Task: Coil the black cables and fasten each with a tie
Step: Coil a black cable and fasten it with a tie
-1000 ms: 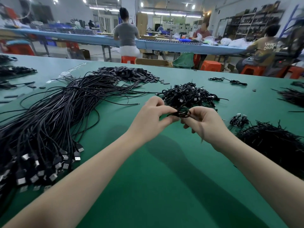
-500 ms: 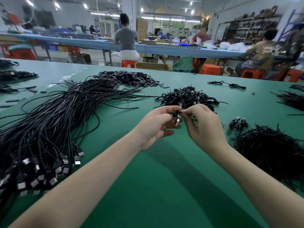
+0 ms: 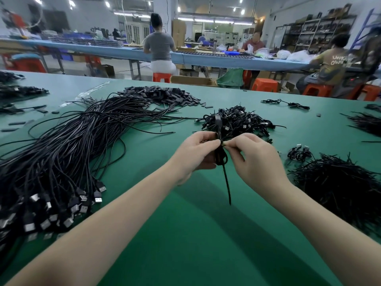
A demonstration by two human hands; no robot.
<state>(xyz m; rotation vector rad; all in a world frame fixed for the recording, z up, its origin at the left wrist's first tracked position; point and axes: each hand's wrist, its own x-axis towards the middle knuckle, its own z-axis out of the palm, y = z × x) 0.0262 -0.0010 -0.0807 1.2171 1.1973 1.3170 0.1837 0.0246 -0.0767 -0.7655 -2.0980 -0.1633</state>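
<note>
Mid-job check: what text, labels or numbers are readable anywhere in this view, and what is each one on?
"UNK" over "OWN": pale letters on the back of the olive shirt of the person seated far right; the rest of the print is hidden and blurred.
The cardboard boxes and shelves: no marking can be read.
The USB plugs and the held cable coil: no legible marking.

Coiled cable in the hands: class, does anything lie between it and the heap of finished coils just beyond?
Nothing visible does. Both the left hand and right hand pinch the coiled cable, and the heap of finished coils lies directly behind it.
</note>
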